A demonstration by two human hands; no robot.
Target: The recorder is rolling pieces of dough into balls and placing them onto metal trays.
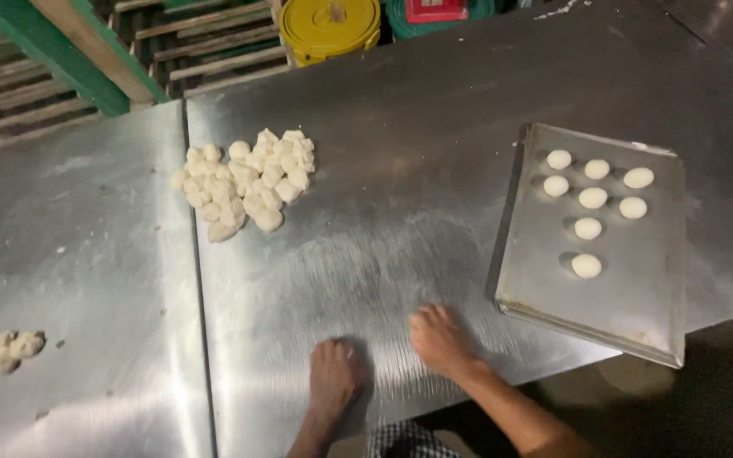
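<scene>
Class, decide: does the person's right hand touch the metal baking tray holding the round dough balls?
Apart. The head view shows bare steel table between the right hand and the metal baking tray.

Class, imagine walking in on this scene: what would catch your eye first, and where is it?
First, the heap of rough dough pieces in the middle of the steel table. Next, seven smooth dough balls set out on the tray at the right. Near the front edge, the left hand and right hand press palm-down on the table.
</scene>
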